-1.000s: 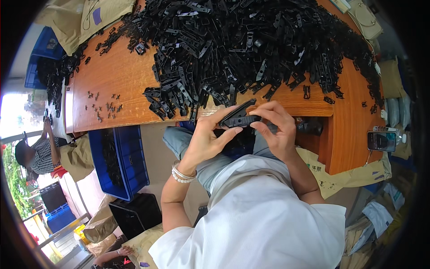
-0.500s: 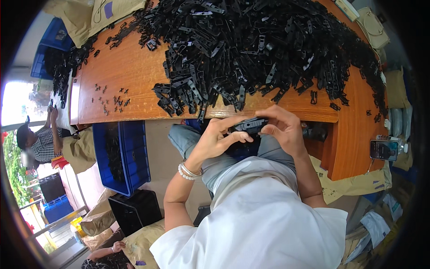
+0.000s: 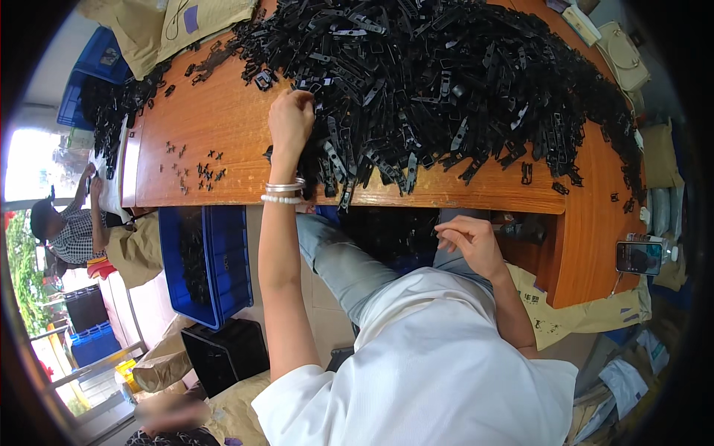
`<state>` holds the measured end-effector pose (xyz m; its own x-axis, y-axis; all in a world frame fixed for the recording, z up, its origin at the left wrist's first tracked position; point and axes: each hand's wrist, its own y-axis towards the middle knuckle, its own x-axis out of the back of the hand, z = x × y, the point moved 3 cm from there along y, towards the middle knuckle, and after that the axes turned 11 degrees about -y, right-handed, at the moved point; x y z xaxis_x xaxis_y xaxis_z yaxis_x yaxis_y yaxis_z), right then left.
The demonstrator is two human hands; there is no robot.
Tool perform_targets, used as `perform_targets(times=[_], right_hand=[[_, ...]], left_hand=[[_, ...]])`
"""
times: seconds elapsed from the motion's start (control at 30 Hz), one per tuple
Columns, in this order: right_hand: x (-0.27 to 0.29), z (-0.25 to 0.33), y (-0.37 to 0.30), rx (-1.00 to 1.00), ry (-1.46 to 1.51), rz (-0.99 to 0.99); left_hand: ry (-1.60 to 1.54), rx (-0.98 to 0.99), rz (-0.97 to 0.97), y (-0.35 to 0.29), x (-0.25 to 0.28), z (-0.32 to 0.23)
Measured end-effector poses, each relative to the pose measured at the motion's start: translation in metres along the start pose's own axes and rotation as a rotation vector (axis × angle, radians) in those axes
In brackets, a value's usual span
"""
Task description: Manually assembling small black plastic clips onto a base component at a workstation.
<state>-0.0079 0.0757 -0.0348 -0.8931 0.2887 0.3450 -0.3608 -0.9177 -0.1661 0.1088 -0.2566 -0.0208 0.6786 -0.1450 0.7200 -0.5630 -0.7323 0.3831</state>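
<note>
My left hand point(image 3: 291, 123) is stretched over the table at the left edge of a big heap of black plastic clip-like parts point(image 3: 416, 97). Its fingers are curled, and whatever is in them is hidden. Bracelets circle that wrist. Closer to my body, my right hand point(image 3: 474, 241) hovers over my lap below the table edge. Its fingers are bent with thumb and forefinger close together; I cannot make out anything between them. Beneath it, between my knees, lies a dark space with black parts point(image 3: 387, 236).
Small dark pieces point(image 3: 207, 172) lie scattered on the wooden table point(image 3: 238, 134), left of the heap. A blue crate point(image 3: 230, 264) holding black parts stands at the table's left. At the right is a phone point(image 3: 638, 258). Another person point(image 3: 71, 230) sits at far left.
The black clip-like part held between both hands is no longer seen there. My left hand has moved up and left to the heap; my right hand has dropped slightly toward my lap.
</note>
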Motion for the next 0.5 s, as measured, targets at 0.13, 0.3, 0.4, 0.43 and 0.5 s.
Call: perform_targets(times=[0.13, 0.3, 0.4, 0.43, 0.5], right_hand=[[0.001, -0.011, -0.008, -0.072, 0.005, 0.007], [0.005, -0.019, -0.015, -0.122, 0.008, -0.002], [0.006, -0.020, -0.014, -0.146, -0.020, 0.014], [0.007, -0.019, -0.014, -0.145, -0.043, 0.036], [0.008, -0.017, -0.014, -0.132, -0.043, 0.020]], left_hand=[[0.025, -0.068, -0.238, 0.028, 0.000, 0.023], [-0.203, 0.122, -0.061, 0.055, -0.003, 0.036], [0.261, -0.157, 0.203, 0.060, -0.016, 0.011], [0.258, -0.161, 0.203, 0.062, -0.017, 0.014], [0.312, -0.211, 0.285, 0.067, -0.019, 0.021]])
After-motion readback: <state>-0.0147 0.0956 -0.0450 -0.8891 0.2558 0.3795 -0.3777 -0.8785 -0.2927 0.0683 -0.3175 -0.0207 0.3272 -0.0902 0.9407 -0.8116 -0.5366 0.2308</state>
